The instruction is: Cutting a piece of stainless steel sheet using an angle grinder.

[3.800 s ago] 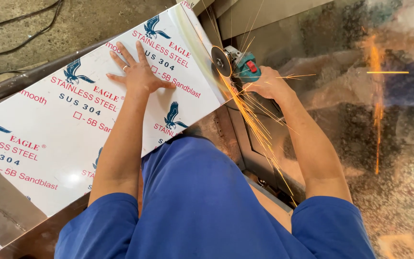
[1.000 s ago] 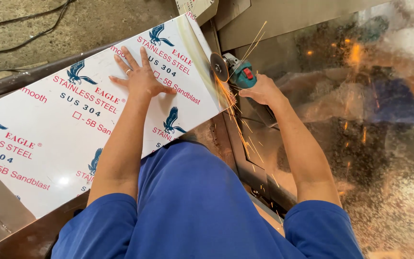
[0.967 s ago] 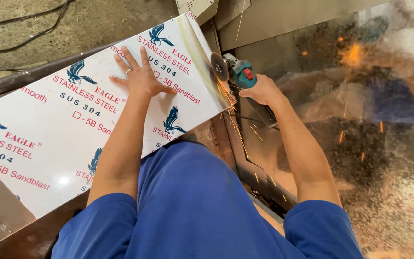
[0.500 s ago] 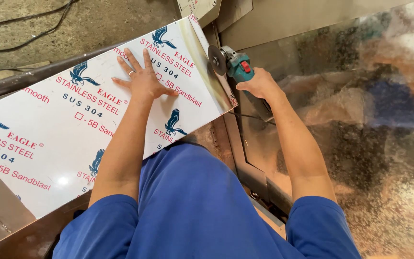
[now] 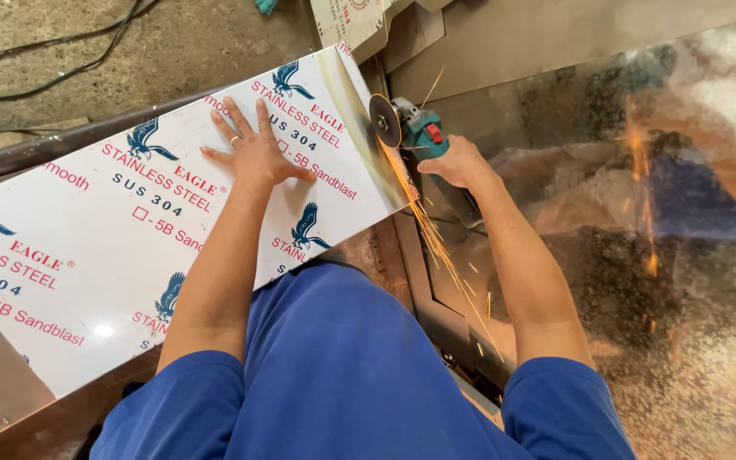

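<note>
Sparks fly again as the teal angle grinder (image 5: 411, 128), gripped in the right hand (image 5: 457, 162), re-engages the white film-covered steel sheet (image 5: 129, 247). The left hand (image 5: 257, 158) stays spread flat on it.

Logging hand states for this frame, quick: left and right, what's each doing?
Left hand: open, flat on the film-covered steel sheet.
Right hand: closed on the angle grinder, sparks at the sheet's edge.
</note>
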